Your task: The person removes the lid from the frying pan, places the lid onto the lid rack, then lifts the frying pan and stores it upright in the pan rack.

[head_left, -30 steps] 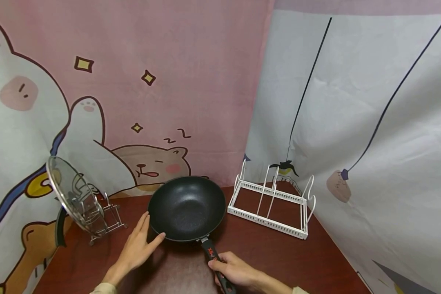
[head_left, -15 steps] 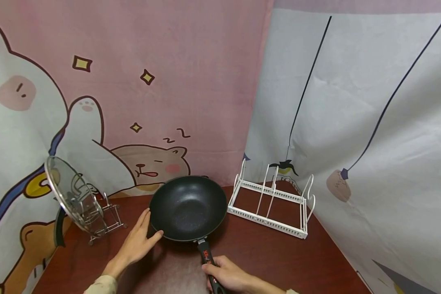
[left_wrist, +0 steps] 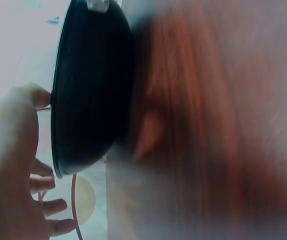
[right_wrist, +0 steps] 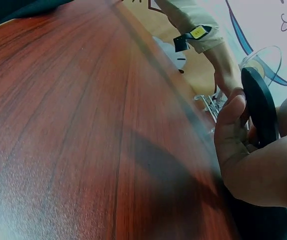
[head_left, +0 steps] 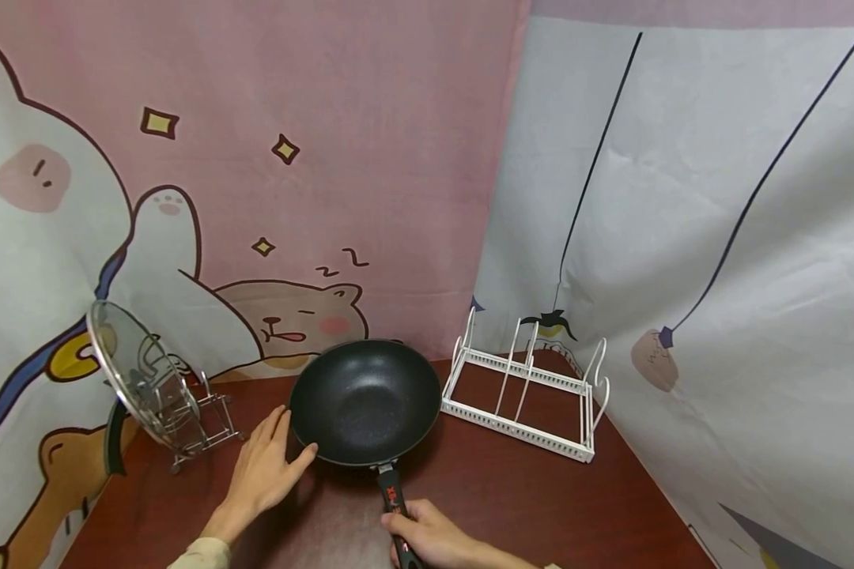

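A black wok point(head_left: 366, 403) stands on the table in the middle of the head view, its hollow side up and its long black handle point(head_left: 391, 494) toward the person. My right hand point(head_left: 430, 533) grips that handle with the thumb on top; in the right wrist view the fingers wrap round the dark handle point(right_wrist: 259, 107). At the wok's left side, my left hand point(head_left: 263, 466) has its fingers extended, with thumb and fingertips at the rim. From the left wrist view, the wok's dark outer wall point(left_wrist: 91, 85) shows, and the left thumb meets its edge.
To the left, a metal wire rack point(head_left: 206, 431) holds a glass lid point(head_left: 138, 379) leaning upright. A white rack point(head_left: 519, 427) with upright wire dividers stands right of the wok. Printed cloth point(head_left: 398, 158) hangs behind the reddish-brown table point(head_left: 541, 506).
The right hand has swung the wok's handle to the left, turning the wok slightly. The left hand stays at the rim. Both racks and the lid remain in place.
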The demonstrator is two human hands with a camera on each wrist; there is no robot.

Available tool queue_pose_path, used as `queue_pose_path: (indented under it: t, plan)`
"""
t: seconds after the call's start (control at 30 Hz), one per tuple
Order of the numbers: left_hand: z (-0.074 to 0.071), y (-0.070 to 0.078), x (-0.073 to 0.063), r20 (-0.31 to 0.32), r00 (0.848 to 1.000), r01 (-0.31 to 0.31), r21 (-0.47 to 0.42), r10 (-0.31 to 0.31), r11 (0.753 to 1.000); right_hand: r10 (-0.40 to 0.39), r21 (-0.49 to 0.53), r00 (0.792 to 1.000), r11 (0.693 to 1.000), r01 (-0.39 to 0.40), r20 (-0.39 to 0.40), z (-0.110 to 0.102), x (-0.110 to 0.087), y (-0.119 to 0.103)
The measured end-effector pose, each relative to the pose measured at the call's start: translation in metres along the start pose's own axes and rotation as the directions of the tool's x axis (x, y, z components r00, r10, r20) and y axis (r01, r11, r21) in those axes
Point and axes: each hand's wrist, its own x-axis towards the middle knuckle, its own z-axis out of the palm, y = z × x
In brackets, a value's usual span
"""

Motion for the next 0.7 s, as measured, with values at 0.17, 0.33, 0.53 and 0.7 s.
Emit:
queue_pose_path:
  t: [0.17,0.33,0.53,0.7]
  plan:
    - [0.004,0.012,-0.013,-0.038,0.999,0.007,0.009,-0.007,1.000,-0.002,0.005,1.000,1.000,0.002,-0.009,0.005,0.001,0.000]
    - [0.008,0.022,-0.020,-0.031,0.999,0.021,0.005,-0.021,1.000,-0.020,-0.013,0.999,1.000,0.020,-0.031,0.008,0.003,0.002]
    - [0.011,0.025,-0.023,-0.003,0.999,0.046,0.008,-0.046,0.999,-0.003,0.031,1.000,1.000,0.004,-0.024,0.014,0.006,0.003]
    - [0.013,0.024,-0.023,-0.018,0.999,0.037,0.003,-0.037,0.999,0.015,0.076,0.999,0.997,-0.013,-0.032,0.018,0.005,0.001]
